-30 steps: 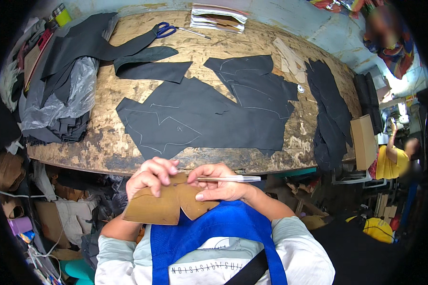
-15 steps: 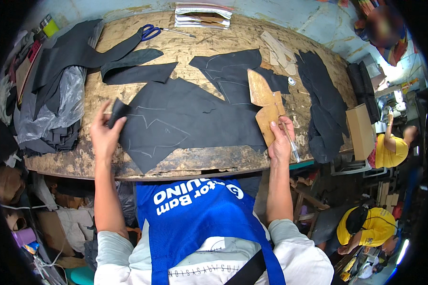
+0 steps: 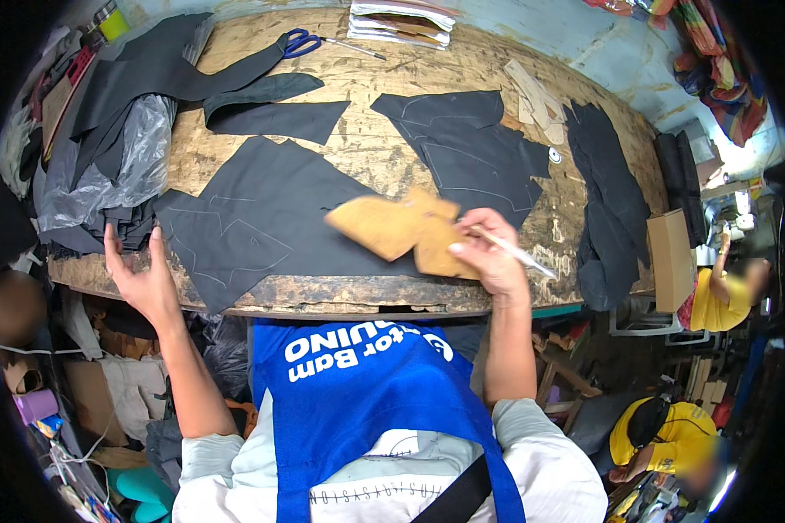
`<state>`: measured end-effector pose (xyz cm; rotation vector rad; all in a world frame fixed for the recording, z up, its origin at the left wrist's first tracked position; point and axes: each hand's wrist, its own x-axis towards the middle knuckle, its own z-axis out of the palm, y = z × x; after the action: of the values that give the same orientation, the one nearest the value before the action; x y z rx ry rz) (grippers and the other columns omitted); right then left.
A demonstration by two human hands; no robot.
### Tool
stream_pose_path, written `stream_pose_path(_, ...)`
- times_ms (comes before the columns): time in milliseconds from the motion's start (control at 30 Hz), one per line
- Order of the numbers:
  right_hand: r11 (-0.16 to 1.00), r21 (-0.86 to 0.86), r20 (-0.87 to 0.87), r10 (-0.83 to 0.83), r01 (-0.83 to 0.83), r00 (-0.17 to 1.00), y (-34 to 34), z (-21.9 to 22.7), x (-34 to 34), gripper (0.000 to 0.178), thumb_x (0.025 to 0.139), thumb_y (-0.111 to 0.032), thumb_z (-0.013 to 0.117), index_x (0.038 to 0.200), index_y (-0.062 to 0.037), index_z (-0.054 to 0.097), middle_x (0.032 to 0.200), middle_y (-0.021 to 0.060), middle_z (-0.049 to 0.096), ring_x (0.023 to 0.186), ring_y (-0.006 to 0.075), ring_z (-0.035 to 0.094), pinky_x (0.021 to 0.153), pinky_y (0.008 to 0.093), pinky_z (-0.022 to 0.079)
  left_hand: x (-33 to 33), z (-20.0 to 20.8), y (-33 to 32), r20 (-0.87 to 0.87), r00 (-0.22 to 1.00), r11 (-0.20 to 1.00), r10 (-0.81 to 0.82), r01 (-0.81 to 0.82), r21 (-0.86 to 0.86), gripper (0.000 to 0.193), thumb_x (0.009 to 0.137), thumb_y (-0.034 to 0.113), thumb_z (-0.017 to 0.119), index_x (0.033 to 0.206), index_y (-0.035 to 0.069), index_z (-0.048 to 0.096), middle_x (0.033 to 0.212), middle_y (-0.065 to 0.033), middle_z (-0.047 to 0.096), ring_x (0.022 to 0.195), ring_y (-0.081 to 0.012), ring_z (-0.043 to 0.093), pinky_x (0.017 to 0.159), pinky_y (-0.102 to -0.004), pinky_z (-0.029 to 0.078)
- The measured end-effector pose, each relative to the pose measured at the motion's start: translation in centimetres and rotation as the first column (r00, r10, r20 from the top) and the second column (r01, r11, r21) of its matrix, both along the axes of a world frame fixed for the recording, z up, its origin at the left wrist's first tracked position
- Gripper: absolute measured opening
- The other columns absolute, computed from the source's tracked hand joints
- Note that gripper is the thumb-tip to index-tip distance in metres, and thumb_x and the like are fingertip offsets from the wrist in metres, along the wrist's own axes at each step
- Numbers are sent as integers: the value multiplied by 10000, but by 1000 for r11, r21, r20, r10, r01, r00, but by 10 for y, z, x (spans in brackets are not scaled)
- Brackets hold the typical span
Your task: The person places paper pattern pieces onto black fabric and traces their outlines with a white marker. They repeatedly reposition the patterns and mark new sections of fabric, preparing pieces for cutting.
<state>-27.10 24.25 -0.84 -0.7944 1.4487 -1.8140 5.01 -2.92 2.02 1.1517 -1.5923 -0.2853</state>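
Note:
A large black sheet of leather-like material (image 3: 288, 196) lies across the table in front of me, with pale outlines drawn on its left part. My right hand (image 3: 497, 261) is closed on a tan template (image 3: 384, 228) with notched, wing-like edges, held over the sheet's right part. A pen (image 3: 519, 253) also sits in that hand, its tip pointing right. Off the sheet's left corner, my left hand (image 3: 144, 283) holds nothing, its thumb and fingers spread. It is beside a stack of dark pieces (image 3: 131, 228) at the table's left edge.
Another marked black piece (image 3: 471, 152) lies beyond the template, with pale templates (image 3: 534, 103) behind it. Dark material (image 3: 606, 209) covers the right side. Blue-handled scissors (image 3: 302, 44), a second pen (image 3: 353, 48) and stacked papers (image 3: 401, 22) are at the back. Two people in yellow are at right.
My left hand has let go of the sheet's curled left edge, which now lies flatter, and moved left. My right hand has swung the template leftward over the sheet. The view has shifted somewhat.

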Motion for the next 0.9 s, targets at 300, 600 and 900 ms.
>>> stream_pose_path(300, 941, 331, -430, 215, -68, 877, -39, 4, 13, 311, 715, 45, 720, 979, -2, 563, 921, 51, 635, 894, 99, 583, 793, 239, 468, -100, -14, 128, 441, 109, 311, -891, 854, 417, 618, 791, 386, 685, 1321, 131, 494, 1479, -155, 307, 1382, -365, 246, 1056, -663, 147)
stream_pose_path(600, 930, 191, -378, -225, 313, 898, -20, 12, 1, 257, 915, -136, 593, 1127, 5, 634, 925, 78, 649, 745, 107, 617, 624, 220, 489, -107, -30, 133, 569, 36, 402, -822, 743, 535, 812, 808, 524, 601, 1381, -4, 374, 1480, -186, 291, 1408, -378, 151, 1065, -668, 74)
stream_pose_path(900, 941, 37, -117, -331, 337, 936, -28, 15, 16, 149, 905, -84, 610, 991, 38, 621, 832, 82, 631, 688, 134, 620, 593, 221, 495, -107, -30, 133, 537, 58, 391, -841, 751, 532, 806, 794, 534, 616, 1384, 36, 382, 1474, -179, 298, 1403, -379, 164, 1064, -669, 81)
